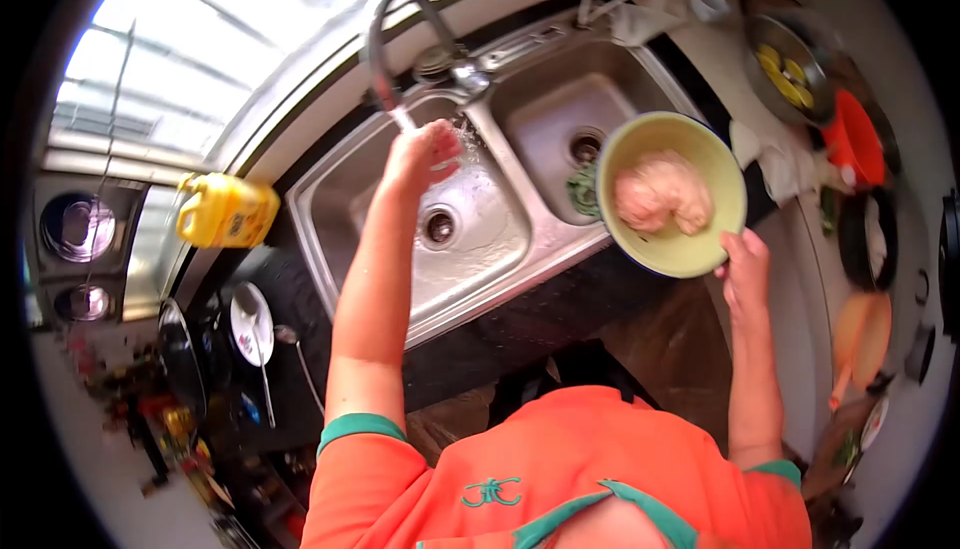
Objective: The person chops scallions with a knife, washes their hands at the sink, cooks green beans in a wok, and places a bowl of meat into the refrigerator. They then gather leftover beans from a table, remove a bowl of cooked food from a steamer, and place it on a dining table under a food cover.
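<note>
A: State the layout, largest item first.

B: The double sink (520,174) spans the area ahead of the person. The faucet (375,44) arches over its left basin (480,244).

A: Locate the bowl (728,164).

B: It is at the right end of the sink, partly over the right basin (545,99) and just beside the leafy greens (582,189). Its open side faces the camera.

A: Locate the contents.

B: One pale pink lump, apparently raw meat (662,189), lies inside the bowl. It is curved, with its longer axis running roughly left to right.

A: Which hand is nearer?

B: The right hand (745,261). The meat lies ahead of it and to its left, inside the rim. The left hand (428,154) is well apart; from there, the meat lies across the basin divider, to the right and slightly nearer the person.

A: Report the state of each hand.

B: Right: pinches the near right rim of the bowl; the grip beneath is hidden. Left: under the running water (403,119), fingers slightly bent and loosely spread, nothing visible between them. Neither hand touches the meat.
</note>
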Action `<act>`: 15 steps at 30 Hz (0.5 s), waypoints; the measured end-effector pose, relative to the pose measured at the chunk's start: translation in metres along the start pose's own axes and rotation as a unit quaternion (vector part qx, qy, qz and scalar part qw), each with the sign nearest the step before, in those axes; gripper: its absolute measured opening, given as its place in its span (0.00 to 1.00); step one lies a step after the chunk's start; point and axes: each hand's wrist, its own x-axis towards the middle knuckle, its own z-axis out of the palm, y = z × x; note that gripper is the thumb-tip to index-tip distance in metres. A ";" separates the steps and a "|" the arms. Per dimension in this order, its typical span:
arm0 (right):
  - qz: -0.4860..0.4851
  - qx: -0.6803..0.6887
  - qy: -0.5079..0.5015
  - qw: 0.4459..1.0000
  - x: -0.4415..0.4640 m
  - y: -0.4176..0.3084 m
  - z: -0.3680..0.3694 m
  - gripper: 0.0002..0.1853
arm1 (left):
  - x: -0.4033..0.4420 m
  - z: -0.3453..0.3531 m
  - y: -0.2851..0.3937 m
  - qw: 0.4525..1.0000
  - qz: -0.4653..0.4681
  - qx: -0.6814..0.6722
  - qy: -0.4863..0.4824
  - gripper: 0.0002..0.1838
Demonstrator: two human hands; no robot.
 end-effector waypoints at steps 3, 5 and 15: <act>0.003 0.003 0.011 1.000 0.000 0.008 -0.011 0.05 | 0.037 0.015 -0.004 0.985 -0.166 -0.040 -0.019 0.07; 0.005 0.009 0.015 1.000 -0.002 0.009 -0.015 0.05 | 0.049 0.022 -0.009 0.985 -0.123 -0.117 -0.041 0.07; 0.011 0.007 0.025 1.000 -0.002 0.019 -0.023 0.04 | 0.075 0.025 0.005 0.945 -0.092 -0.312 0.024 0.11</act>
